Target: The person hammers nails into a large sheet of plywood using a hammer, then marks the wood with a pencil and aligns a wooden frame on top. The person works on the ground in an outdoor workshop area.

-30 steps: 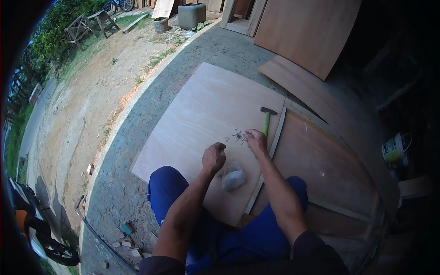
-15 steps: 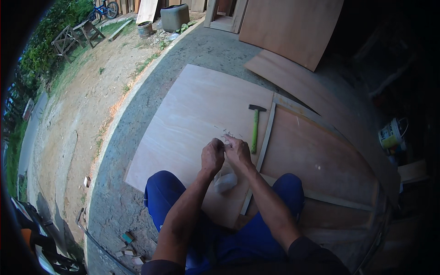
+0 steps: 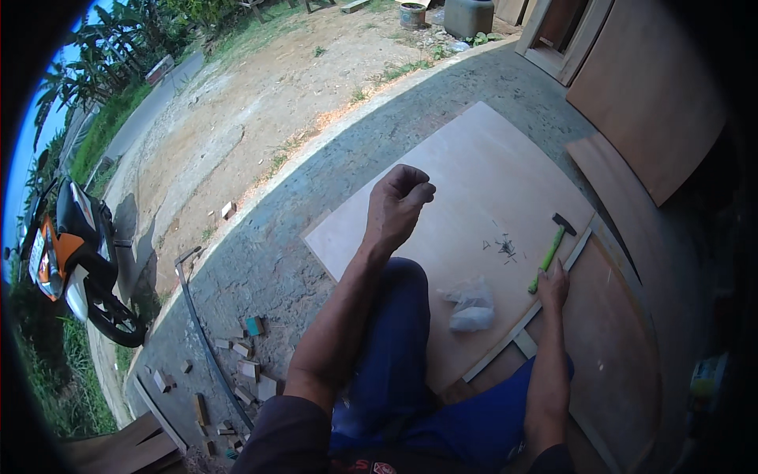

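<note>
My left hand (image 3: 401, 205) is raised over the left edge of a pale plywood sheet (image 3: 466, 170), thumb and fingertips pinched together; whatever they hold is too small to make out. My right hand (image 3: 553, 286) is closed at the lower handle of a hammer (image 3: 547, 259), which has a green handle and a dark head and lies on the sheet's right side. A small heap of nails (image 3: 506, 250) is scattered between the hands. Nearer to me, a crumpled clear plastic bag (image 3: 471, 308) rests on the sheet beside my knee.
A wooden frame with a panel (image 3: 604, 332) adjoins the sheet at right. More plywood (image 3: 655, 103) leans at the far right. On the concrete (image 3: 260, 276) at left lie wood offcuts (image 3: 247, 370) and a long thin dark bar (image 3: 207, 340). A motorcycle (image 3: 75, 257) stands beyond.
My hands were together by the nails and have parted. The left has gone up and left, still pinched; the right has moved to the hammer's handle. The view has swung left.
</note>
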Motion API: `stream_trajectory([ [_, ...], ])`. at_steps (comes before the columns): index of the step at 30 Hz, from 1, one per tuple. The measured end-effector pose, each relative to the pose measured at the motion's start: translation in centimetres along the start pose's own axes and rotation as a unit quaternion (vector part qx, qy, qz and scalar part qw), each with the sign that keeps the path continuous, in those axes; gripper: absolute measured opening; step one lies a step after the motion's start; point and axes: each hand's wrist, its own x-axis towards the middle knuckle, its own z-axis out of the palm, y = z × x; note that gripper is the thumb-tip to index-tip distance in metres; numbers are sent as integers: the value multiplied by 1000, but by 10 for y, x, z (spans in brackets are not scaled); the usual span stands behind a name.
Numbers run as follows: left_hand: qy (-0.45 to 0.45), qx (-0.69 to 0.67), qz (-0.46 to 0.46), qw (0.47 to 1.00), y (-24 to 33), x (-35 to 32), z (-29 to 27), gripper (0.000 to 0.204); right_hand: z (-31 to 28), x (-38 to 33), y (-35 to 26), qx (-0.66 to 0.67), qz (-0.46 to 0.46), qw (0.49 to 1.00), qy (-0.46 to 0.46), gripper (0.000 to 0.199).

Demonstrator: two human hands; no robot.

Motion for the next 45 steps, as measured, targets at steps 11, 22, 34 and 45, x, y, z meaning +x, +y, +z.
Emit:
stream_trajectory([
  [11,321,394,-93,856,-202,-29,-154,15,4,63,3,520,193,820,-138,34],
  [22,289,427,-75,853,-210,-28,-152,16,17,-101,-243,389,-164,870,-254,44],
  [34,281,421,-68,860,-214,-29,-157,14,99,-132,-325,157,-474,840,-212,62],
  [45,306,388,-50,868,-209,-31,-153,18,101,-128,-336,135,-464,843,-236,64],
])
